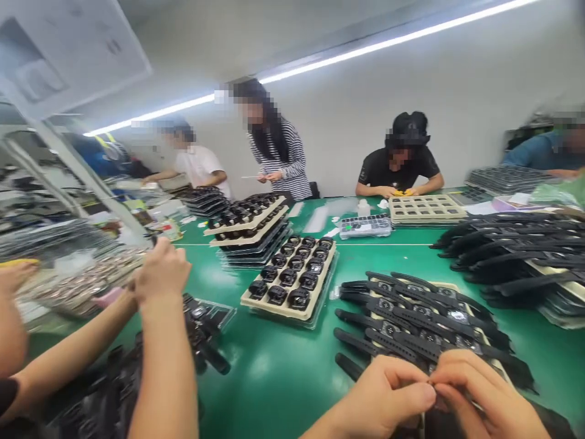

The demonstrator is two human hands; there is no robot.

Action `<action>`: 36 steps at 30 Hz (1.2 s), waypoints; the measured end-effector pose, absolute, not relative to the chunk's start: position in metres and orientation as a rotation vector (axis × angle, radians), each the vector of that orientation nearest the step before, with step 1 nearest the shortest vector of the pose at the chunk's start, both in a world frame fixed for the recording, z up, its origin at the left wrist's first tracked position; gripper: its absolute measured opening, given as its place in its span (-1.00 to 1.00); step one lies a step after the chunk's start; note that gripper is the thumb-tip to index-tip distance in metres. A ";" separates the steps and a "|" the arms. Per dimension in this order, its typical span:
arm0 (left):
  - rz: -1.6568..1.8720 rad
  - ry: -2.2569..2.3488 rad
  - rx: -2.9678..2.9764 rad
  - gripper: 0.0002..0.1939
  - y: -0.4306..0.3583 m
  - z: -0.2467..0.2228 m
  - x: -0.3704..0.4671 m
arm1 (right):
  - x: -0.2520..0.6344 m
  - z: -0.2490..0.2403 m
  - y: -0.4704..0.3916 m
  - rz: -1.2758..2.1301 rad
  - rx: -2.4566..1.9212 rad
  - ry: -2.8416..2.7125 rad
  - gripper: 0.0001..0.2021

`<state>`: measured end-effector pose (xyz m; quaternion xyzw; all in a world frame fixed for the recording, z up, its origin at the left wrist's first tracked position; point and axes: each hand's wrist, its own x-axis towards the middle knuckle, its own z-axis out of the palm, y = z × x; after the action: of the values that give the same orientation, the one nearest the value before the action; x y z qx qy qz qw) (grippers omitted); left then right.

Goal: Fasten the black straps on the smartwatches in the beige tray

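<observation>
At the bottom right, my left hand point(386, 396) and my right hand point(487, 399) meet fingertip to fingertip. Both are closed in a pinch on something small and dark, mostly hidden by the fingers. Black material shows below them, too covered to name. Just beyond my hands lies a beige tray of smartwatches point(415, 317) with long black straps, spread open face down. Further off to the left sits another beige tray point(249, 299), holding black watches with their straps curled round.
At left a co-worker's arms point(164, 341) reach over a heap of black straps point(105, 384). Stacked trays of watches point(247, 219) stand behind, more straps point(516, 250) at right. Across the green table point(274, 366), a person in a black shirt point(397, 164) works; another stands in stripes point(292, 158).
</observation>
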<state>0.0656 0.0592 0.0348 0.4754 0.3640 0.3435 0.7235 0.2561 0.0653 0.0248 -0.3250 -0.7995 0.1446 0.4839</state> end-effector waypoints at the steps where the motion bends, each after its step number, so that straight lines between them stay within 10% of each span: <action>1: 0.724 0.790 1.051 -0.44 0.059 0.037 0.066 | 0.255 0.032 0.064 0.376 -0.808 -1.955 -0.83; 6: 0.554 0.805 1.140 -0.72 0.059 0.047 0.067 | 0.252 0.041 0.059 0.486 -1.024 -1.752 -0.82; 24: 0.677 0.432 0.696 -0.48 0.052 0.016 0.074 | 0.232 0.041 0.059 1.784 -0.921 -1.100 -0.53; 36: 0.671 0.377 0.672 -0.54 0.051 0.009 0.080 | 0.222 0.037 0.054 1.612 -0.994 -0.945 -0.54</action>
<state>0.0795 0.0507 0.0091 0.3216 0.1805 0.3213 0.8722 0.2225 0.0539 0.0373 -0.4093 -0.3893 0.6637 0.4904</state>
